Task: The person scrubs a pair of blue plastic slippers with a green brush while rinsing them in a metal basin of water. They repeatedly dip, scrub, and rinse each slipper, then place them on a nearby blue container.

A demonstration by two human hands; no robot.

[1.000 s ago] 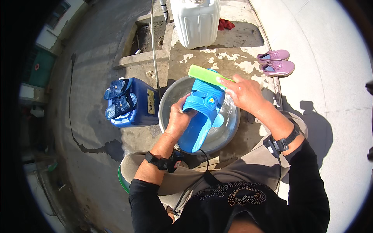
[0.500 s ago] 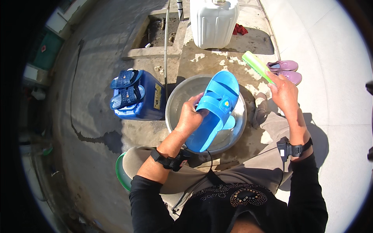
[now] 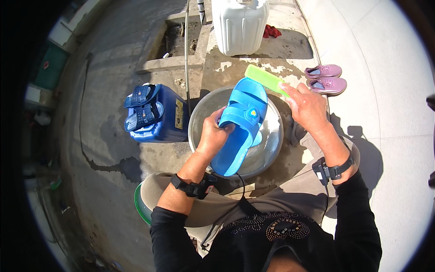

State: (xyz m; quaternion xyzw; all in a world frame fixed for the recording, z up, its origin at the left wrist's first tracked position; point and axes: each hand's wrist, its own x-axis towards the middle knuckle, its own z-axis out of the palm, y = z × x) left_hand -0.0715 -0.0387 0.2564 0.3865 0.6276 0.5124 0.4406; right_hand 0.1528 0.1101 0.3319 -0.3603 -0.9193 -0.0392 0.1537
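Over the metal basin [image 3: 273, 154], my left hand [image 3: 213, 136] grips a bright blue slipper [image 3: 231, 152] by its side and strap. The slipper is tilted, its toe end pointing away from me and its inside facing up. My right hand [image 3: 309, 108] is closed round the handle of a light green scrub brush [image 3: 264, 79]. The brush head is at the slipper's toe end; whether the bristles touch it, I cannot tell. Another bright blue piece [image 3: 257, 138] shows behind the held slipper, mostly hidden by it.
On the left, a pair of dark blue slippers [image 3: 144, 115] lies on a blue jerrycan [image 3: 170, 120]. A white jerrycan [image 3: 240, 29] stands at the back, beside a red cloth [image 3: 272, 31]. Pink shoes [image 3: 327, 85] sit at right. A green-rimmed tub [image 3: 138, 206] is by my left knee.
My right hand has brought the brush left, from beside the slipper to its toe end, and the brush has turned more level. My left hand still holds the slipper in nearly the same place.
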